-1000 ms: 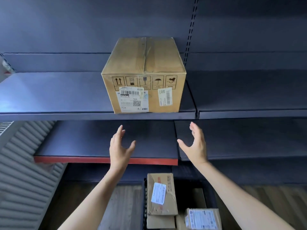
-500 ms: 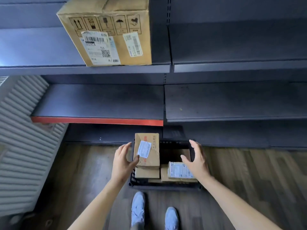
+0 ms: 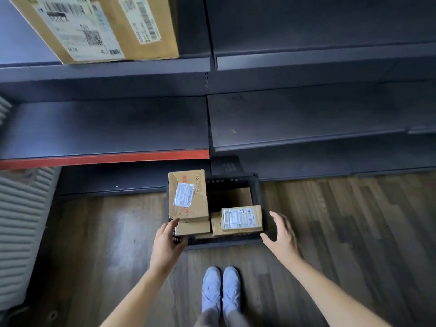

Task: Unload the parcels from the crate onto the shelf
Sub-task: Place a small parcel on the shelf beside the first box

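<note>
Parcel (image 3: pixel 101 24) label: "M24", "A"

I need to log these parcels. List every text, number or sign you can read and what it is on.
"M24" on the white shipping label of the large box on the upper shelf.
"A" at that label's lower right.
"N/A" at mid-label, faint.
Its second label: too blurred.
Tall parcel in the crate: red print and label unreadable.
Small parcel: label too small.
</note>
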